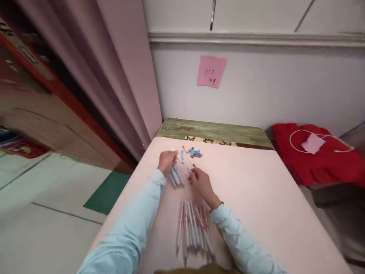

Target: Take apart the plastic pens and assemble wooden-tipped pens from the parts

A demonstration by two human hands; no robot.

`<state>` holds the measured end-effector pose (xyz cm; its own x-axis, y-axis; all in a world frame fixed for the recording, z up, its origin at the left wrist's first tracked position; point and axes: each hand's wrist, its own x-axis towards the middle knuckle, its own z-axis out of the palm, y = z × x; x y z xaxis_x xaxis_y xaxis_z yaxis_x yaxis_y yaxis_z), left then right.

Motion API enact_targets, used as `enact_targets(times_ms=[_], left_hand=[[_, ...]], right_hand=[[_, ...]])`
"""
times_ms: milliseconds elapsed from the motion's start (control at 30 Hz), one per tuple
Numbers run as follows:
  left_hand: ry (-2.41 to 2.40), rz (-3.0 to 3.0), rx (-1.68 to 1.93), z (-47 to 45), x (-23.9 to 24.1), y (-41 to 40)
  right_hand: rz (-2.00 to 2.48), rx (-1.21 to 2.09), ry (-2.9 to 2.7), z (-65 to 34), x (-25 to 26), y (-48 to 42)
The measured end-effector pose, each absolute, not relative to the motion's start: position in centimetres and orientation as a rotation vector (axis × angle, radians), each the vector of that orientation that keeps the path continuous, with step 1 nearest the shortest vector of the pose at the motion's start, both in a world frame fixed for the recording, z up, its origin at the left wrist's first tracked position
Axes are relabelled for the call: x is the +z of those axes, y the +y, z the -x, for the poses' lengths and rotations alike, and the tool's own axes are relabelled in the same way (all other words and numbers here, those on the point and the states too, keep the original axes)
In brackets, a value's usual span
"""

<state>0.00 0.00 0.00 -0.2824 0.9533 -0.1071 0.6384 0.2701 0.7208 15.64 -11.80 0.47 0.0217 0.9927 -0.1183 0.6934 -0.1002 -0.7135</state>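
Observation:
My left hand (167, 162) is closed in a pinch on a thin white stick (179, 158) with a dark tip, which looks like a pen refill. My right hand (202, 184) pinches a small pale blue piece (189, 170), like part of a pen, pointing toward the left hand. Beside the left hand lie several pale blue pen barrels (176, 177). Between the hands and beyond them are a short blue piece (182, 155) and another white stick (188, 157). A heap of small blue and brown pieces (195, 153) lies at the far side.
Many slim pens (192, 226) with reddish markings lie in a bundle near me on the pale table (256, 198). A pink note (211, 71) is stuck to the wall. Red cloth (316, 163) with a white cord is at the right, and a curtain (125, 68) hangs left.

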Motion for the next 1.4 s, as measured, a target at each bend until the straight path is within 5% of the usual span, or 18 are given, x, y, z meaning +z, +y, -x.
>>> enact_targets(times_ms=[300,467,767,1133,1400], left_hand=[[2.132,-1.46,0.568,-0.2,1.4,2.6],[2.123,-1.506,0.593,-0.1,2.1,2.8],[2.038,-1.552,0.83,6.0,1.6,-3.4],[1.658,-2.156,0.735,4.7,-1.8,-4.2],[1.574,-2.277,0.729,4.9,-0.9,-5.7]], right_hand=[[2.079,0.19,-1.92,-15.1,0.7,-9.9],[2.106,0.138,-1.879,-15.2,0.8,-9.3],[2.041,0.75,-1.955,-12.6,2.9,-11.0],[2.067,0.765,-1.857,-13.0,1.6,-11.1],[1.605,1.271,-1.111,-16.1,-0.8,-12.7]])
